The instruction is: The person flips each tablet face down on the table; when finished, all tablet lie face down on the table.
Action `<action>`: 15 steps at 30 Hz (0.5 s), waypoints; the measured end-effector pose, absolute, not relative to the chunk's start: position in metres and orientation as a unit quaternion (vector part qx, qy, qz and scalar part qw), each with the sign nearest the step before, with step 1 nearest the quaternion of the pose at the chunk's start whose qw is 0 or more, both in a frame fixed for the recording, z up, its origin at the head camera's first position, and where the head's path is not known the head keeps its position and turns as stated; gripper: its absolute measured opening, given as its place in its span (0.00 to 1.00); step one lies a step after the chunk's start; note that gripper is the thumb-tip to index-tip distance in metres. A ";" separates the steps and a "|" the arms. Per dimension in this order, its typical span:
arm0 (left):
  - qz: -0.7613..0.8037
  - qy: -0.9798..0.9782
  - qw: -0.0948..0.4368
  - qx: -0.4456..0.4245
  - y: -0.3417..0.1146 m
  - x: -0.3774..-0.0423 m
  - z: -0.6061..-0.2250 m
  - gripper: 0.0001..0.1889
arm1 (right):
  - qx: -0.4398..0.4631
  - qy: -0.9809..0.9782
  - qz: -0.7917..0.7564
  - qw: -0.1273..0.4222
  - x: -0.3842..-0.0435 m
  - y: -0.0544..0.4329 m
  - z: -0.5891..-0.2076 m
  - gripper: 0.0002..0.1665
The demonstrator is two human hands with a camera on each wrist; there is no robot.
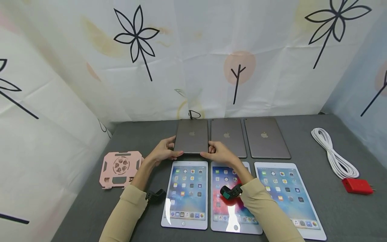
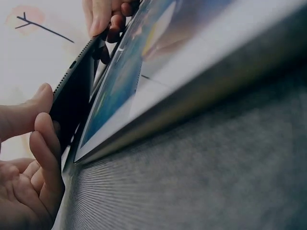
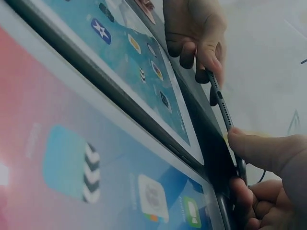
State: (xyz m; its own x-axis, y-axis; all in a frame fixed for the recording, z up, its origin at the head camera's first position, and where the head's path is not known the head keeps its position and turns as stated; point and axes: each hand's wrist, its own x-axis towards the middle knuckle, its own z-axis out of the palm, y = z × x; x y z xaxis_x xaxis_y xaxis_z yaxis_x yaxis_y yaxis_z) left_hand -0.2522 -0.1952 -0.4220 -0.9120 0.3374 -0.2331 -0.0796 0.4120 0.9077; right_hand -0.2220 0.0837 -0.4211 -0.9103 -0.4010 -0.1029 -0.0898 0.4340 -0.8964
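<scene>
Both hands hold a dark grey tablet [image 1: 191, 137] by its near corners, its back with the apple logo facing up. My left hand [image 1: 163, 151] pinches the left side, thumb on top and fingers beneath. At the right side my right hand [image 1: 220, 153] grips likewise. In the left wrist view, the tablet's near edge [image 2: 72, 67], with port and speaker holes, stands raised off the table. From the right wrist, the same edge [image 3: 223, 105] shows between both thumbs. Just in front lies a white-framed tablet [image 1: 188, 195], screen lit.
Two more grey tablets lie face down, one in the middle [image 1: 228, 137] and one at right [image 1: 267, 137]. Lit white tablets [image 1: 235, 198] [image 1: 290, 198] lie nearer. A pink perforated stand [image 1: 121, 168] is left; a coiled white cable [image 1: 334, 153] and red charger [image 1: 358, 186] are right.
</scene>
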 end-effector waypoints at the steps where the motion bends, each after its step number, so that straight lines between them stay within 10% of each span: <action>1: 0.537 0.817 0.194 0.080 -0.196 -0.252 -0.423 0.52 | -0.147 0.834 -0.510 0.151 -0.222 0.084 -0.422 0.47; 15: 0.493 0.845 0.189 0.080 -0.198 -0.255 -0.427 0.53 | -0.129 0.851 -0.493 0.122 -0.221 0.079 -0.424 0.45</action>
State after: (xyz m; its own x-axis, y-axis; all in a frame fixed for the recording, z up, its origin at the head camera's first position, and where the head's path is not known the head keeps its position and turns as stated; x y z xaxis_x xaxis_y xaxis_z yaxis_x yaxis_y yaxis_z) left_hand -0.2547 -0.1976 -0.4268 -0.9161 0.3210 -0.2404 -0.0515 0.5002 0.8644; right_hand -0.2215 0.0785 -0.4244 -0.9366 -0.3411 -0.0806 -0.0997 0.4798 -0.8717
